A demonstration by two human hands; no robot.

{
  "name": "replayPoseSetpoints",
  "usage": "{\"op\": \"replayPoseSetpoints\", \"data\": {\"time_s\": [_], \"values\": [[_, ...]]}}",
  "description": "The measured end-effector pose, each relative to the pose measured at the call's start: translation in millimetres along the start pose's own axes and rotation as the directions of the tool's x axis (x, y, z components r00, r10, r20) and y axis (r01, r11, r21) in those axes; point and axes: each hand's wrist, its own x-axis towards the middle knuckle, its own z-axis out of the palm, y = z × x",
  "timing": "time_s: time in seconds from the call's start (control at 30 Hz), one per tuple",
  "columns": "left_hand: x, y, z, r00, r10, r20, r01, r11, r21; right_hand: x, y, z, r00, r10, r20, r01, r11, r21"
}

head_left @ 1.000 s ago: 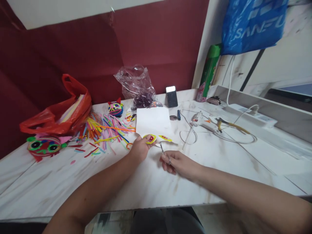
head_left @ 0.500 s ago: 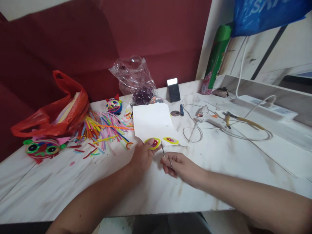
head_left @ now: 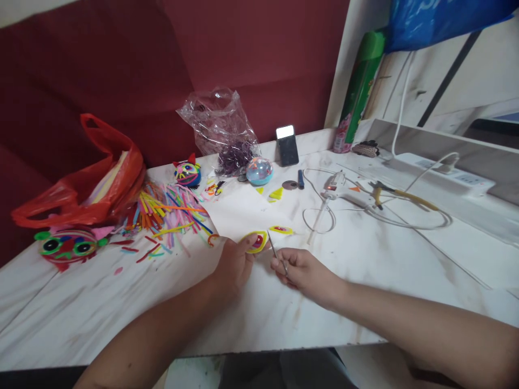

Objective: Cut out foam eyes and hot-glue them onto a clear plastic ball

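My left hand point(head_left: 235, 265) pinches a white sheet of paper point(head_left: 239, 210) at its near edge, thumb on top. Under the thumb is a yellow-rimmed eye shape point(head_left: 259, 246) with a red and pink centre. A second yellow eye shape point(head_left: 281, 230) lies on the paper to its right. My right hand point(head_left: 302, 273) is closed around the handles of small scissors point(head_left: 274, 249). Their blades point up between the two eye shapes, at the paper's edge. Whether the blades are cutting paper I cannot tell.
Left are a red plastic bag point(head_left: 121, 173), a decorated mask-like ball point(head_left: 71, 246) and many fuzzy craft stems point(head_left: 178, 208). A clear ball point(head_left: 260, 171), small yellow pieces point(head_left: 276, 193) and a phone-like device point(head_left: 287, 147) sit behind. A glue gun point(head_left: 344, 192), its cord and pliers point(head_left: 405, 200) lie right.
The paper has tipped flatter, and the clear ball and yellow pieces behind it now show. Both hands keep their grips near the same place. The view has shifted slightly.
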Motion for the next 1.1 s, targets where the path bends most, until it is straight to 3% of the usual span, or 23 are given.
{"op": "replayPoseSetpoints", "data": {"time_s": [0.4,0.67,0.8,0.97,1.1], "values": [[3,9,-2.3,1.000,0.016,0.005,-0.016,0.998,0.063,0,-7,-14,0.999,0.004,0.033,0.001,0.990,-0.138],[5,14,-4.4,0.994,0.046,0.096,-0.059,0.989,0.136,6,-5,-21,0.997,0.004,0.081,0.010,0.983,-0.181],[9,16,-7.7,0.996,0.021,0.082,-0.034,0.985,0.167,5,-5,-22,0.997,0.016,0.077,0.000,0.978,-0.207],[19,23,-17.7,0.987,0.002,0.159,-0.040,0.971,0.237,-4,-22,-37,0.960,0.137,0.243,-0.031,0.919,-0.393],[22,33,-33.2,0.992,-0.042,0.120,0.000,0.944,0.329,-1,-46,-44,0.970,0.094,0.223,-0.001,0.924,-0.382]]}}
